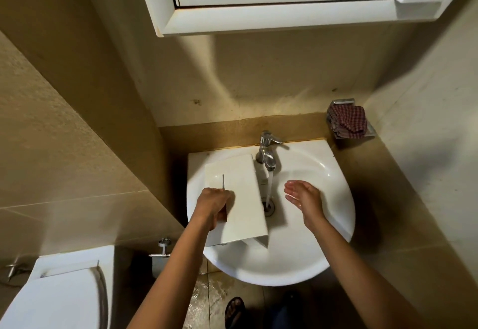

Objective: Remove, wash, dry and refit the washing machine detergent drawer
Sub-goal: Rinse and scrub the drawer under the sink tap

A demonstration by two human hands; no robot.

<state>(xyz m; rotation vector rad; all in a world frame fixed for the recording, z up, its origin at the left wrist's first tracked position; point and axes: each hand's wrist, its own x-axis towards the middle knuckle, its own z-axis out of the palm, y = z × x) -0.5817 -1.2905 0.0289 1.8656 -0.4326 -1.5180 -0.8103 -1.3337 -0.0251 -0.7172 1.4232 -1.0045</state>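
Head view: detergent drawer (240, 189), compartments hidden.

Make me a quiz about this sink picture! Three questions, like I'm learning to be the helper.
1. True or false: the tap is turned off.
2. Which of the hands grips the white drawer over the sink? A) left B) right C) both
3. Fill in: the red checked ____ sits in the metal holder on the wall, right of the sink.

Key
1. False: water runs from it.
2. A: the left hand grips it; the right hand is open beside the stream, holding nothing.
3. cloth
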